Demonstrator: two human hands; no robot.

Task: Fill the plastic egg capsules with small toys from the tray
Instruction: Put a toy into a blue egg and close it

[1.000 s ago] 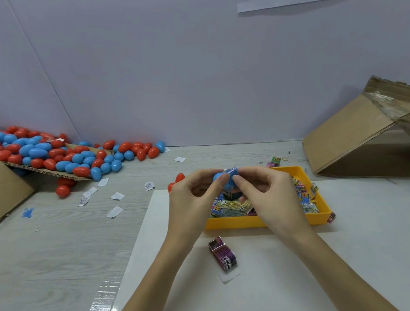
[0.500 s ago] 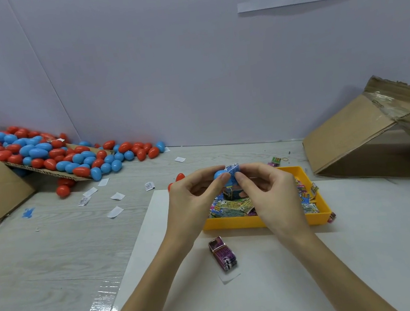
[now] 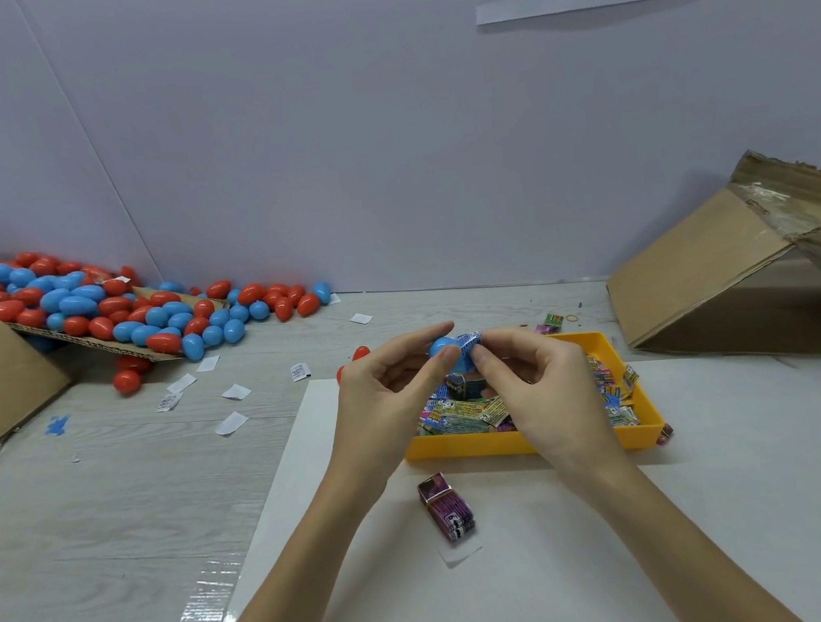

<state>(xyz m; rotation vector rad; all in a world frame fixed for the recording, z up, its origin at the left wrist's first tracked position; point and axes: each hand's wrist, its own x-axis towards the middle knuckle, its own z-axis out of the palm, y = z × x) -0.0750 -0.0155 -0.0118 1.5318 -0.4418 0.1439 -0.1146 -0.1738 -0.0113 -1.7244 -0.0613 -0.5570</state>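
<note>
Above the yellow tray [image 3: 517, 441], my left hand [image 3: 388, 401] pinches a blue egg capsule half [image 3: 439, 346] between thumb and forefinger. My right hand [image 3: 542, 387] pinches a small blue printed toy packet [image 3: 469, 346] against the capsule's opening. The tray holds several colourful toy packets [image 3: 462, 415]. A purple toy packet [image 3: 447, 508] lies on the white sheet in front of the tray. A red capsule piece [image 3: 359, 353] peeks out behind my left hand.
A pile of red and blue egg capsules [image 3: 103, 312] spills off a cardboard flap at the far left. An open cardboard box [image 3: 734, 271] lies on its side at the right. Paper scraps [image 3: 230, 420] are scattered on the grey table.
Both hands stay above the tray with the capsule and packet; my right fingers have shifted slightly on the packet. Nothing else moved.
</note>
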